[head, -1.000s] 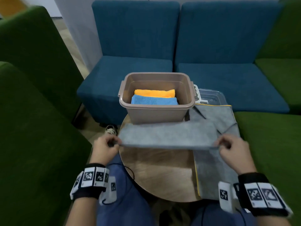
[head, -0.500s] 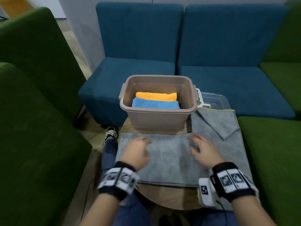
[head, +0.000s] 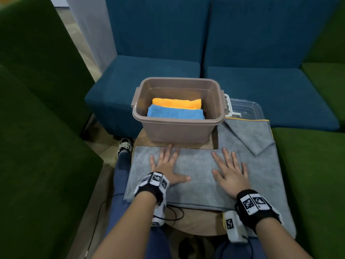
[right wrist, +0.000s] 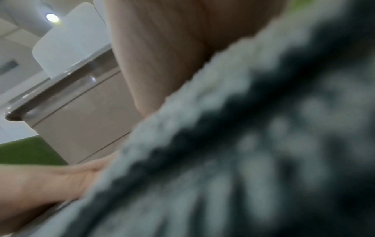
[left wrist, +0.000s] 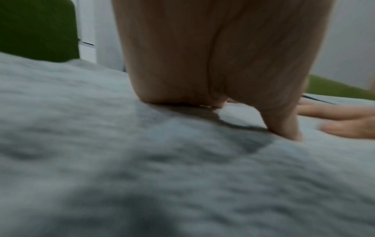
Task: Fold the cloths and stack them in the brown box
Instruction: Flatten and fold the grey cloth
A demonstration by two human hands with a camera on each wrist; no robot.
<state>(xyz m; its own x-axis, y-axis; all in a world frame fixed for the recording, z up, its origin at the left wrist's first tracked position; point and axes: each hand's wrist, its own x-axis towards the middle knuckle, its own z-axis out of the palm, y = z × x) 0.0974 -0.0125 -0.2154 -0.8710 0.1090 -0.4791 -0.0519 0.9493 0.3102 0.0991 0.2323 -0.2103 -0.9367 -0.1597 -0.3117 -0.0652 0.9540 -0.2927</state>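
Two hands lie flat on a folded grey cloth (head: 197, 176) low in the centre of the head view. On the left, the left hand (head: 166, 165) presses the cloth with fingers straight and spread, thumb out toward the middle. Just right of it, apart, the right hand (head: 230, 172) rests the same way — fingers straight, splayed, palm down. The cloth covers the near part of a round wooden table (head: 196, 221) and overlaps a second grey cloth (head: 261, 146) with a yellow edge at the right. Just above the fingertips stands the brown box (head: 177, 131), holding a folded blue cloth (head: 175, 114) in front of an orange cloth (head: 177, 103). Right of the box sits what looks like a clear plastic lid (head: 246, 109) — blurred. Both wrist views show only palm and grey pile.
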